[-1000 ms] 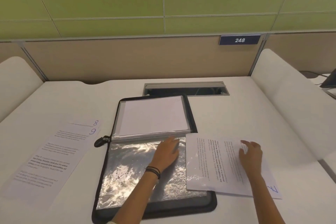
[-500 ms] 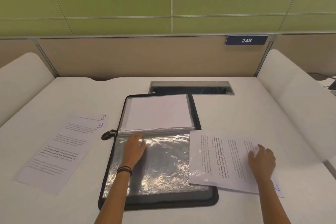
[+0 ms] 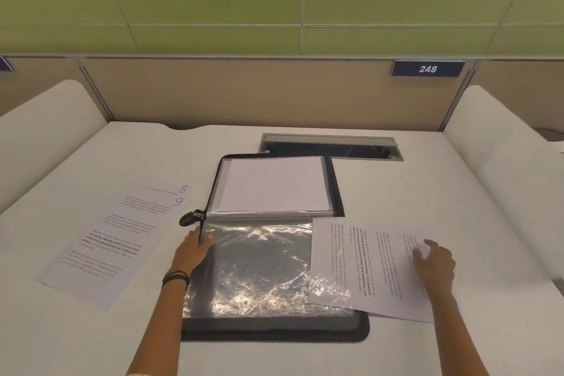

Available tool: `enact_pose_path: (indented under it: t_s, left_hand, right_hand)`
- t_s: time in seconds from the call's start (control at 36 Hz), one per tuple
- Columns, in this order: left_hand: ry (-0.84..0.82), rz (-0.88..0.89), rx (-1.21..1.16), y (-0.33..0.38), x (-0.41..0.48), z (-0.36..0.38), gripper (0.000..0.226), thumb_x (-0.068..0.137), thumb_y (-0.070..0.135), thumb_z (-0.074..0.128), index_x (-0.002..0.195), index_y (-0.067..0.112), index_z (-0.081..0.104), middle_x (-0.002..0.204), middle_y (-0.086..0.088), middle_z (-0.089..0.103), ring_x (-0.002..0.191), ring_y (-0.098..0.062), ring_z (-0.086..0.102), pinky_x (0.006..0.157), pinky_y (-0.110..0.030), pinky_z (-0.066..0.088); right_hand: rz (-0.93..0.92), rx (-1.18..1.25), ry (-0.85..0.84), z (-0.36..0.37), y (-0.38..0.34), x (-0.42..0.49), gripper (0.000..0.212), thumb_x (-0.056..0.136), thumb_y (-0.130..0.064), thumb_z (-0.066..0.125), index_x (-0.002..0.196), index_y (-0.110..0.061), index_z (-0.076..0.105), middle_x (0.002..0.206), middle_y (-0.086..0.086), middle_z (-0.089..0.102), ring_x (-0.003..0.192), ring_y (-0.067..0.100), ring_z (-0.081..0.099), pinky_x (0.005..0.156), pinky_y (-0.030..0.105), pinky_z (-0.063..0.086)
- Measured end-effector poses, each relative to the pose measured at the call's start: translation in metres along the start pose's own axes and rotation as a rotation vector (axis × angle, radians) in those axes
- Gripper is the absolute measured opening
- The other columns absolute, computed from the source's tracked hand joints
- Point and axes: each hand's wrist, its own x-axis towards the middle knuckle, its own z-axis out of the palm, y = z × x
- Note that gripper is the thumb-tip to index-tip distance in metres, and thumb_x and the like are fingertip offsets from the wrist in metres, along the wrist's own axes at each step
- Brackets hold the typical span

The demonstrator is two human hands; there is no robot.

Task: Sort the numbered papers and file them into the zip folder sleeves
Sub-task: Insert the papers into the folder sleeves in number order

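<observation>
Though well begun, not finished: one paper [image 3: 274, 183] filed at far side of folder [image 3: 274, 331]; next sheet [image 3: 366, 265] under flat, relaxed right hand [image 3: 435, 262], overlapping folder's right edge; left hand [image 3: 190, 253] at sleeve [image 3: 259, 268] left edge, pinching or not cannot tell; to file yet: papers 8 and 9 [image 3: 122, 238] on worktop [image 3: 396, 192]

Both bare forearms reach forward from the person's body, angling slightly inward toward each other and held well apart. The left hand [image 3: 191, 251] lies palm down, fingers pointing ahead and fairly straight, with the thumb splayed off to the right of them; whether thumb and fingers nip anything between them is hard to tell. Thin black bands [image 3: 175, 278] circle the left wrist. The right hand [image 3: 435, 259] sits palm down too, its fingers loosely spread and gently bent, fingertips pointing forward and to the left.
</observation>
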Motion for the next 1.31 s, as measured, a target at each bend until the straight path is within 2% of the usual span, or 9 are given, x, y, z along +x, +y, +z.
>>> enact_pose_path:
  t_s: [0.11, 0.33, 0.56, 0.72, 0.86, 1.06, 1.19, 1.31]
  left_hand:
    - [-0.030, 0.018, 0.024, 0.004, -0.003, -0.007, 0.052, 0.100, 0.033, 0.041, 0.147, 0.016, 0.029, 0.147, -0.015, 0.038, 0.132, -0.036, 0.039, 0.111, -0.044, 0.027]
    - [-0.014, 0.030, 0.024, 0.009, -0.011, -0.012, 0.045, 0.099, 0.027, 0.044, 0.141, 0.011, 0.038, 0.136, -0.017, 0.050, 0.125, -0.036, 0.046, 0.108, -0.044, 0.033]
    - [0.013, 0.040, 0.079, 0.012, -0.012, -0.016, 0.035, 0.099, 0.027, 0.045, 0.128, 0.008, 0.049, 0.123, -0.015, 0.059, 0.115, -0.033, 0.055, 0.101, -0.041, 0.039]
    - [0.011, 0.000, 0.093, 0.011, -0.008, -0.020, 0.046, 0.099, 0.026, 0.044, 0.141, 0.009, 0.035, 0.128, -0.019, 0.055, 0.118, -0.037, 0.052, 0.100, -0.040, 0.038]
    - [0.017, 0.002, 0.096, 0.011, -0.009, -0.020, 0.047, 0.099, 0.025, 0.043, 0.143, 0.010, 0.031, 0.125, -0.020, 0.057, 0.115, -0.037, 0.054, 0.099, -0.041, 0.039]
    - [0.004, -0.005, 0.100, 0.012, -0.011, -0.021, 0.052, 0.099, 0.025, 0.043, 0.146, 0.011, 0.025, 0.133, -0.019, 0.053, 0.120, -0.037, 0.051, 0.102, -0.041, 0.037]
    - [0.014, -0.012, 0.067, 0.013, -0.013, -0.023, 0.048, 0.099, 0.021, 0.044, 0.144, 0.011, 0.029, 0.130, -0.019, 0.054, 0.119, -0.038, 0.052, 0.101, -0.041, 0.037]
    - [0.029, -0.024, 0.065, 0.010, -0.015, -0.024, 0.034, 0.098, 0.015, 0.046, 0.130, 0.007, 0.039, 0.120, -0.020, 0.059, 0.111, -0.037, 0.055, 0.093, -0.037, 0.040]
  right_hand:
    - [0.011, 0.049, -0.042, 0.001, -0.008, -0.001, 0.042, 0.093, -0.019, 0.053, 0.133, -0.004, 0.047, 0.135, 0.029, 0.040, 0.126, 0.045, 0.035, 0.104, 0.050, 0.030]
    - [-0.003, 0.098, -0.113, 0.009, -0.020, -0.004, 0.041, 0.093, -0.021, 0.054, 0.131, -0.005, 0.048, 0.132, 0.028, 0.045, 0.121, 0.045, 0.043, 0.105, 0.049, 0.032]
    - [-0.080, 0.128, -0.166, 0.022, -0.043, -0.020, 0.043, 0.094, -0.020, 0.053, 0.133, -0.004, 0.046, 0.138, 0.025, 0.041, 0.127, 0.041, 0.038, 0.107, 0.048, 0.029]
    - [-0.122, 0.163, -0.215, 0.030, -0.055, -0.031, 0.044, 0.095, -0.020, 0.052, 0.135, -0.007, 0.043, 0.142, 0.022, 0.036, 0.131, 0.037, 0.035, 0.110, 0.046, 0.025]
    - [-0.151, 0.205, -0.252, 0.038, -0.067, -0.038, 0.042, 0.095, -0.022, 0.051, 0.134, -0.010, 0.045, 0.142, 0.019, 0.037, 0.130, 0.036, 0.037, 0.109, 0.047, 0.027]
    - [-0.195, 0.264, -0.286, 0.047, -0.086, -0.046, 0.041, 0.095, -0.024, 0.051, 0.134, -0.012, 0.046, 0.142, 0.015, 0.040, 0.127, 0.033, 0.041, 0.108, 0.047, 0.031]
    - [-0.218, 0.247, -0.265, 0.049, -0.092, -0.048, 0.042, 0.095, -0.019, 0.051, 0.135, -0.010, 0.044, 0.141, 0.016, 0.039, 0.126, 0.034, 0.043, 0.105, 0.043, 0.034]
    - [-0.156, 0.215, -0.212, 0.044, -0.084, -0.043, 0.046, 0.094, -0.010, 0.051, 0.138, -0.006, 0.039, 0.139, 0.021, 0.040, 0.124, 0.037, 0.044, 0.105, 0.044, 0.034]
